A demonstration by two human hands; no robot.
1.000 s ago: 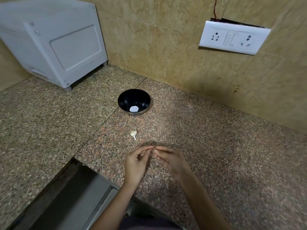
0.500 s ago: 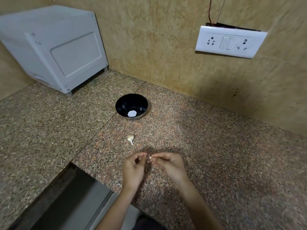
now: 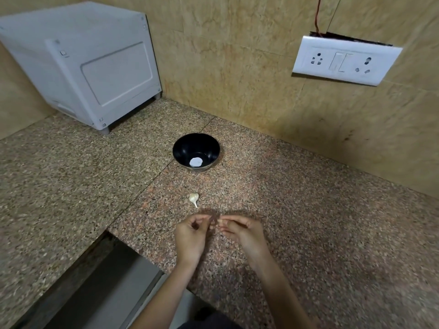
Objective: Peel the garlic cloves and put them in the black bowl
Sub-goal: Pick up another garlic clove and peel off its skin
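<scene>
The black bowl (image 3: pixel 181 149) stands on the speckled granite counter (image 3: pixel 320 222), with a round white patch at its bottom. An unpeeled garlic clove (image 3: pixel 193 198) lies on the counter between the bowl and my hands. My left hand (image 3: pixel 190 236) and my right hand (image 3: pixel 245 233) hover close together near the counter's front edge, fingertips almost meeting. Between those fingertips they pinch a small garlic clove (image 3: pixel 220 221), mostly hidden and blurred by motion.
A white boxy appliance (image 3: pixel 90 67) sits at the back left corner. A white socket plate (image 3: pixel 344 60) hangs on the tiled wall at the right. The counter has a stepped front edge (image 3: pixel 133 248) just left of my hands, with a drop below.
The camera view has shifted slightly. My fingertips have kept working at the small clove and have drawn a little apart. The bowl and the loose clove have not moved.
</scene>
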